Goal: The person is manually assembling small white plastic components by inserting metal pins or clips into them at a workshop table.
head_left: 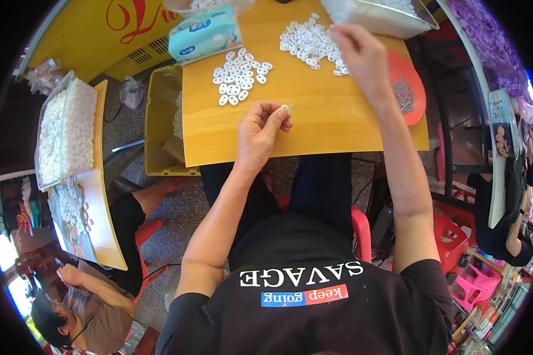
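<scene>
Above the near part of the yellow table (331, 127), my left hand (257, 127) pinches a small white plastic piece (285, 108) between thumb and fingers. A thin metal end sticks out beside it. My right hand (367, 68) is raised at the far right, over the edge of a loose pile of white two-holed oval pieces (305, 41). Its fingers are bent together and slightly blurred; whatever they hold cannot be made out. Beside my right wrist, a red tray (418, 89) holds many small metal pins or screws (403, 97). More white two-holed pieces (238, 77) lie spread out beyond my left hand.
A blue tissue pack (206, 36) stands at the far left of the table, and a clear bin (385, 26) of white parts at the far right. A yellow crate (160, 160) sits beside the left edge. Further left, another person (92, 302) sits at a side table (109, 236).
</scene>
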Motion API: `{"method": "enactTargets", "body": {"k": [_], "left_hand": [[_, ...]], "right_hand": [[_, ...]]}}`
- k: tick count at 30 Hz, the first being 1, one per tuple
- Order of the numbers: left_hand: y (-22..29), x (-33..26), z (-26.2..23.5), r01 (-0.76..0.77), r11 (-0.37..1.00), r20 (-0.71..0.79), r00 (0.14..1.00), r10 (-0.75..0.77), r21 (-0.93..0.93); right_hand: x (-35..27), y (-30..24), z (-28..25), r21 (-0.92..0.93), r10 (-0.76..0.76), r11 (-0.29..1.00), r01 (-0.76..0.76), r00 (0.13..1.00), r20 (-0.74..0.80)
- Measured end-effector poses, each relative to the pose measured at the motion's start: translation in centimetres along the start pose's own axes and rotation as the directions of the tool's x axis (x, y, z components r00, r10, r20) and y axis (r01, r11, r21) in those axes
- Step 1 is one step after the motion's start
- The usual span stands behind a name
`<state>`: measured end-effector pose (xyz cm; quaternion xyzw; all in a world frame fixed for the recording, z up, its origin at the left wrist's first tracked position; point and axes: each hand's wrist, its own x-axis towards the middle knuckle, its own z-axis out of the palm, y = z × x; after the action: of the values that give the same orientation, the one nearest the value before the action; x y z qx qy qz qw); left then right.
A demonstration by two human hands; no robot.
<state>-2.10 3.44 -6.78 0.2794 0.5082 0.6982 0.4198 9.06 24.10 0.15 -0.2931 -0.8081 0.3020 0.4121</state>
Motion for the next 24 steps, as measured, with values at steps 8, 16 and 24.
{"method": "enactTargets", "body": {"k": [8, 16, 24], "left_hand": [[-0.1, -0.5, -0.6, -0.036, 0.999, 0.043, 0.998, 0.038, -0.038], [-0.2, -0.7, -0.7, -0.041, 0.999, 0.079, 0.996, 0.042, -0.014], [-0.3, -0.8, -0.8, -0.066, 0.997, 0.052, 0.996, 0.067, -0.036]], "right_hand": [[-2.0, 3.7, 2.9, -0.434, -0.055, 0.882, 0.183, 0.955, 0.291], [-2.6, 3.5, 2.9, -0.438, -0.150, 0.866, 0.240, 0.962, 0.229], [-4.9, 2.2, 1.5, -0.238, -0.114, 0.959, 0.153, 0.979, 0.169]]}}
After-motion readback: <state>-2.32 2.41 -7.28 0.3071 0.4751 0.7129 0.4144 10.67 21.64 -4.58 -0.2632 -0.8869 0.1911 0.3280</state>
